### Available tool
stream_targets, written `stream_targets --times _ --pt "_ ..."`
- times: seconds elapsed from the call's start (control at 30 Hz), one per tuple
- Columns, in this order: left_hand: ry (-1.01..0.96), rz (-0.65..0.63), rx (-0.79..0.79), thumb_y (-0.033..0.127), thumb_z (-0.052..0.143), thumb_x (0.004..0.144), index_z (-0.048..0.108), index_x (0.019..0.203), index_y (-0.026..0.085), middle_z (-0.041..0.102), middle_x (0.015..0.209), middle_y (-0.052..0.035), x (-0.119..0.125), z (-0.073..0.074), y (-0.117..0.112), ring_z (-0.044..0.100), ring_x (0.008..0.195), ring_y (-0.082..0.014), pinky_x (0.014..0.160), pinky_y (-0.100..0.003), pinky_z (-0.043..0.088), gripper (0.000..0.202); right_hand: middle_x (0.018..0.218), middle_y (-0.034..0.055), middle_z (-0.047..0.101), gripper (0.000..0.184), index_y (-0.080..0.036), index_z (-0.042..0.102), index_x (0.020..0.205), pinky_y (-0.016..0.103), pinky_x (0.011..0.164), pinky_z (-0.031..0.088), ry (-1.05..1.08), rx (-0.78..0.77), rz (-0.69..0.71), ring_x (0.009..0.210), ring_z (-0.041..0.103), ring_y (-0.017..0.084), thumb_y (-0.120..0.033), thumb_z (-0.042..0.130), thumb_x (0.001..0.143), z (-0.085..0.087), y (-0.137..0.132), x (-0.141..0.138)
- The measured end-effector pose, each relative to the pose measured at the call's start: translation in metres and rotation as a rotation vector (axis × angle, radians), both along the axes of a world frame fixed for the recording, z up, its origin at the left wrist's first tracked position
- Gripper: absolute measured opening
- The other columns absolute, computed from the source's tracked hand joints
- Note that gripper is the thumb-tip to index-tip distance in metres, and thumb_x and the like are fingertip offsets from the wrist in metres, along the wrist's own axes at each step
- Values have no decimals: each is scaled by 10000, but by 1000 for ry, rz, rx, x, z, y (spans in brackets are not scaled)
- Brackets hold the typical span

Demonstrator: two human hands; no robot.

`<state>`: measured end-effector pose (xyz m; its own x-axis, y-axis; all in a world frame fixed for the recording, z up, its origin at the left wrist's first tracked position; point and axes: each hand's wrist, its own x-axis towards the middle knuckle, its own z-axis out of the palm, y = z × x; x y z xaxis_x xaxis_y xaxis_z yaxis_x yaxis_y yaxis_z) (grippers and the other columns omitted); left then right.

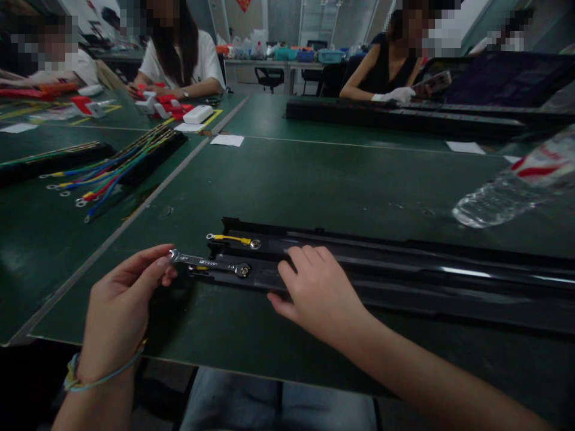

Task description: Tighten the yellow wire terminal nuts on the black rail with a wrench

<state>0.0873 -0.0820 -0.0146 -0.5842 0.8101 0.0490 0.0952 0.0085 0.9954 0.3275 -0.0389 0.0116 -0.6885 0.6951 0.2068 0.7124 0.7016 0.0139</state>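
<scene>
"Silver metal wrench [206, 262], forked at one end and ringed at the other: where does it lie?"

"Near the counter's [314, 173] near edge, across the left end of a long black channelled housing [404, 293]. Its ring seems to sit around a small round metal fastener [244, 271]; how deeply, I cannot tell."

"And its long axis?"

"Roughly along the housing's length, left to right, with the ring end slightly closer to the counter's near edge than the fork."

"Which hand is nearer?"

"The left hand [126, 290]. Its thumb and forefinger are pinched on the forked end, so the wrench reaches rightward from those fingers to the fastener. I'd judge that everything turns on that line: fingers at one end, pivot at the other."

"The right hand [321, 287]?"

"Past the ring end, apart from it, lying over the housing's near rim. Thumb and fingers are spread; whether they clamp the rim, I cannot tell."

"Anything close by?"

"A short yellow wire with a ring lug [231, 239] lies in the farther channel, just beyond the wrench. Well apart, toward the counter's right side, is a clear plastic bottle with a red-and-white label [516, 179]."
</scene>
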Motion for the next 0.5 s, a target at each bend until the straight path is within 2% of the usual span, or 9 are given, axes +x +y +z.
stream_targets --times 0.2,0.5 --pt "-120 -119 -4 211 640 610 612 1024 166 616 774 -37 2 3 0 528 693 -127 559 -159 417 418 840 93 535 264 -143 561 812 340 683 304 -3 6 -1 801 445 224 -381 470 743 1 -1 0" --pt "8 -282 -69 240 617 665 463 1202 248 599 976 -16 -2 1 -4 523 853 -152 672 -177 402 559 857 100 536 273 -139 560 817 341 687 303 -4 -3 2 805 445 225 -384 457 752 1 -1 0"
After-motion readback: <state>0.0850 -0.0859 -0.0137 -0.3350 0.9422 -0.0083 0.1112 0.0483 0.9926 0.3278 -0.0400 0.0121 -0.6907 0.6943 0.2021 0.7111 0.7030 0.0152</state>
